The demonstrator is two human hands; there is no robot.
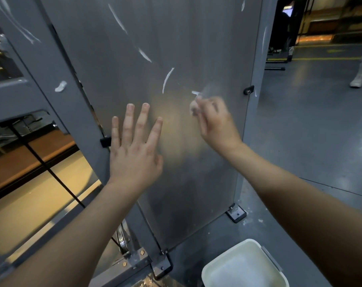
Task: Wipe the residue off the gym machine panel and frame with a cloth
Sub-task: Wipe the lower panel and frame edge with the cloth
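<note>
Gym: steel machine frame (47, 65), concrete floor (310, 125)

Dim, cool indoor light, with a warm patch of glare on the panel (171, 133). The right hand (216, 125) and the cloth (194, 108) it pinches are motion-blurred. The machine frame (258, 65) bows near the borders.

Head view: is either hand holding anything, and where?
The right hand pinches a small pale wad in its fingertips, too blurred to identify. The left hand lies flat on the panel.
</note>
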